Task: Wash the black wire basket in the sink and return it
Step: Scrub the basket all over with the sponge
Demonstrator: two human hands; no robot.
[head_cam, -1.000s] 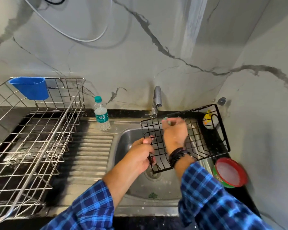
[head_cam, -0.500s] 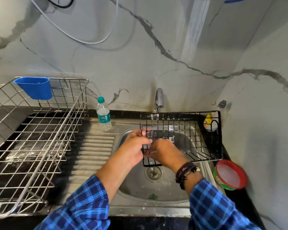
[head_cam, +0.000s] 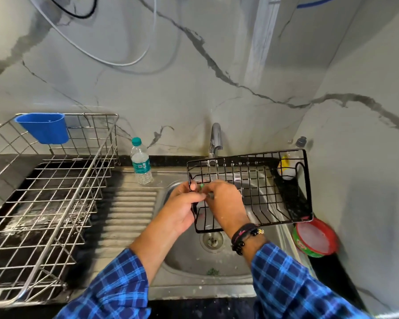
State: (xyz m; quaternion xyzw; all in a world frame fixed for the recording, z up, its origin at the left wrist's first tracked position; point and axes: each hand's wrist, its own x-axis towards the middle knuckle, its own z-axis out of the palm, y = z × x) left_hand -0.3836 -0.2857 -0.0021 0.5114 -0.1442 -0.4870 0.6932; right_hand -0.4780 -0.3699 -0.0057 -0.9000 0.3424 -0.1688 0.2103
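The black wire basket (head_cam: 263,192) hangs over the sink (head_cam: 189,261) under the running tap (head_cam: 215,139); the left hand (head_cam: 182,208) grips its left edge, the right hand (head_cam: 226,203) pinches a small green thing (head_cam: 202,186) against the wires. Its right end overhangs the rim, near a white-filled red tub (head_cam: 304,246)

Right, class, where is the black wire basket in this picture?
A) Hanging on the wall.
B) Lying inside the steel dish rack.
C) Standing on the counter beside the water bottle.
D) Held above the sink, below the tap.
D: the left hand grips the black wire basket over the sink, under the tap.
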